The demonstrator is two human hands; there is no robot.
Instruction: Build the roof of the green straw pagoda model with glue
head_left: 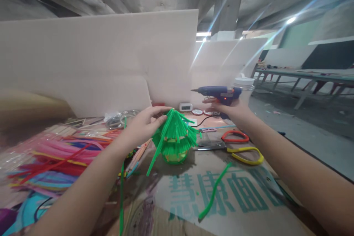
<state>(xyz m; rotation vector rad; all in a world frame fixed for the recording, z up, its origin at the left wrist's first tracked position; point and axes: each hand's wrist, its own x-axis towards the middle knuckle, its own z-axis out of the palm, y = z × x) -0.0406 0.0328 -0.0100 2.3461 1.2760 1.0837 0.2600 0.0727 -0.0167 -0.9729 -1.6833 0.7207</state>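
Note:
A green tree-shaped craft [177, 136] made of fuzzy strips stands upright at the middle of the work surface, with one long strip hanging down its left side. My left hand [151, 121] is at its upper left, thumb and fingers pinched around the top of that strip near the tip. Off to the right, my right hand [231, 110] grips a blue glue gun [214, 91] raised above the surface. Its nozzle points left, apart from the craft, and a small red light glows on its body.
Scissors [225, 147] with red and yellow handles lie right of the craft. A loose green strip [214, 193] rests in front. Colourful pipe cleaners [63, 158] are piled at left. Behind are a small digital clock [185, 107], a lidded jar [243, 86] and white boards [110, 55].

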